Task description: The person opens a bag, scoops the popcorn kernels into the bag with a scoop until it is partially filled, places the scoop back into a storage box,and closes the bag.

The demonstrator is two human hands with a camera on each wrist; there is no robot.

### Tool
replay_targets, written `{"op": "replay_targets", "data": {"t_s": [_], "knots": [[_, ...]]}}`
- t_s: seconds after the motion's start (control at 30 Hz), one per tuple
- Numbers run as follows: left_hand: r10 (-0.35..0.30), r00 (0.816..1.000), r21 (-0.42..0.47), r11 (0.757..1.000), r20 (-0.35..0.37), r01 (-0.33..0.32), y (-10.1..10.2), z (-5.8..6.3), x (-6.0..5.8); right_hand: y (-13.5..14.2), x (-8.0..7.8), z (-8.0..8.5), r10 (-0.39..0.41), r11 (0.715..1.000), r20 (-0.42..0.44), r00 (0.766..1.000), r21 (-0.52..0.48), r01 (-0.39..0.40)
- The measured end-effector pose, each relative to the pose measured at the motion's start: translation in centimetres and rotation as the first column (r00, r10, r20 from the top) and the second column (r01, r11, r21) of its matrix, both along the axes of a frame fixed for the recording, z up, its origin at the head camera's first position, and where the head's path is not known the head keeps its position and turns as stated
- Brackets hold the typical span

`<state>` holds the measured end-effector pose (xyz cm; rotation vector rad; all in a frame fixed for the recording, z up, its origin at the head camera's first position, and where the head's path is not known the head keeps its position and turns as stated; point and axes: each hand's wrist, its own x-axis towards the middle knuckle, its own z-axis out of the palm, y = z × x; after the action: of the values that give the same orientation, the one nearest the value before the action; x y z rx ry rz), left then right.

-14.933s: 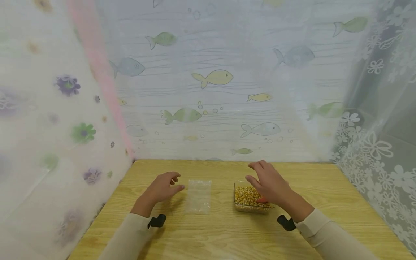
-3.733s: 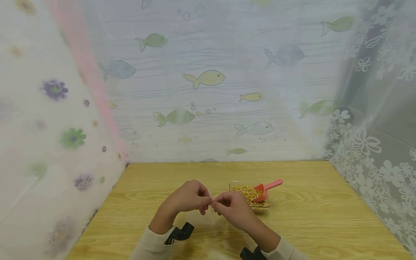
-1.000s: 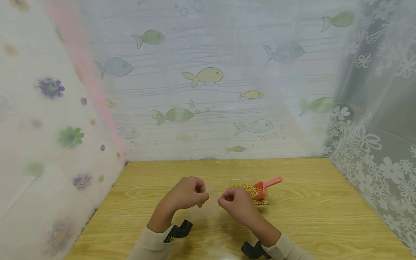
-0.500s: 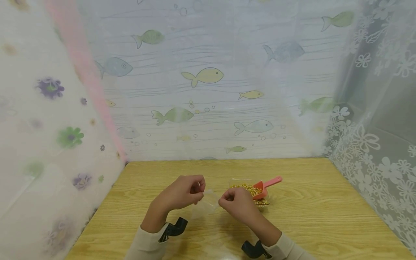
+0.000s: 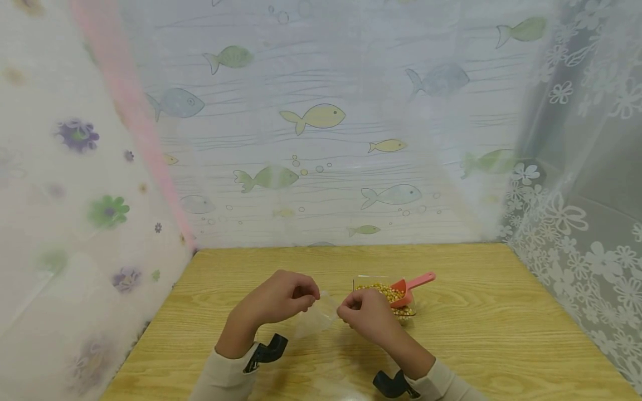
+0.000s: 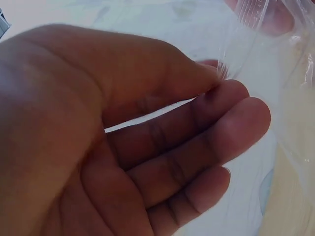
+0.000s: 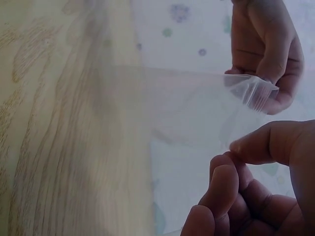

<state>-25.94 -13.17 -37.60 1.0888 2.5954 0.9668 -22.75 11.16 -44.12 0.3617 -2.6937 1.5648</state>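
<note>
A clear zip-seal plastic bag [image 5: 316, 320] is stretched between my two hands above the table. My left hand [image 5: 276, 298] pinches its top edge between thumb and index finger; the left wrist view shows the ridged seal strip of the bag [image 6: 251, 19] at the fingertips. My right hand [image 5: 370, 316] pinches the bag's other side, as the right wrist view shows, where the mouth of the bag [image 7: 253, 93] gapes. Just behind my right hand is a clear container [image 5: 414, 313] of yellow corn kernels [image 5: 378, 291]. A pink scoop [image 5: 408, 295] rests in the corn, handle pointing right.
The wood-grain table [image 5: 466, 334] lies beneath everything. A fish-patterned curtain [image 5: 321, 167] hangs along its far edge. A flower-printed sheet [image 5: 75, 223] stands at the left and a translucent floral one [image 5: 577, 217] at the right.
The bag, flat on the table at first, is now held up. My hands met at its edge, then drew apart; lately the left hand shifted left and the mouth of the bag spread.
</note>
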Motion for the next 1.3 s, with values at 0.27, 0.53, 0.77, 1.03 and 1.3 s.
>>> {"op": "replay_targets", "data": {"t_s": [0.27,0.53,0.77,1.03,1.3], "knots": [[-0.012,1.0,0.012,1.0,-0.026,0.012,0.18,-0.26,-0.07,0.14,-0.04,-0.01,0.015,1.0,0.017,1.0,-0.019,-0.015],[-0.039,0.988,-0.006,0.999,-0.15,0.038,0.06,-0.25,-0.2,0.19,-0.16,-0.11,0.025,0.999,0.008,1.0,-0.023,-0.025],[-0.046,0.994,-0.028,0.999,-0.099,0.043,-0.11,-0.27,-0.29,0.24,-0.12,0.02,0.021,0.999,0.018,1.0,-0.031,-0.02],[-0.101,0.994,-0.009,0.995,-0.034,0.101,-0.42,-0.69,-0.65,0.05,-0.13,-0.23,-0.03,0.999,0.009,0.999,-0.027,0.031],[-0.14,0.989,0.088,0.987,0.039,0.136,-0.56,-1.01,-0.96,-0.39,0.07,-0.16,-0.108,0.994,-0.051,0.993,-0.028,0.106]]}}
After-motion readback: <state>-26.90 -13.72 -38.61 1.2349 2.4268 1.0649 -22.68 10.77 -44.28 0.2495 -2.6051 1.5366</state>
